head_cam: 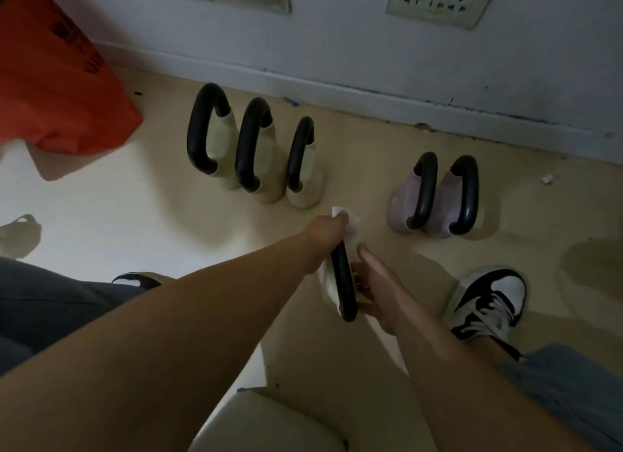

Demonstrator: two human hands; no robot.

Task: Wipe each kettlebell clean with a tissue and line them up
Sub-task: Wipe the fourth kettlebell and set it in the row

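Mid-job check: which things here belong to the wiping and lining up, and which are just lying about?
Job: three cream kettlebells, two lilac kettlebells, black-handled kettlebell being wiped, tissue, left hand, right hand.

Lying about: orange bag, wall sockets, paper scrap.

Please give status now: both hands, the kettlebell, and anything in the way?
Left hand grips black handle with tissue. Right hand steadies held kettlebell. Five kettlebells stand by wall, three cream, two purple. Nothing blocking.

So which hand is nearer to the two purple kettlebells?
The right hand: it is below them, slightly left. The left hand, gripping the black handle, is further left of the purple kettlebells.
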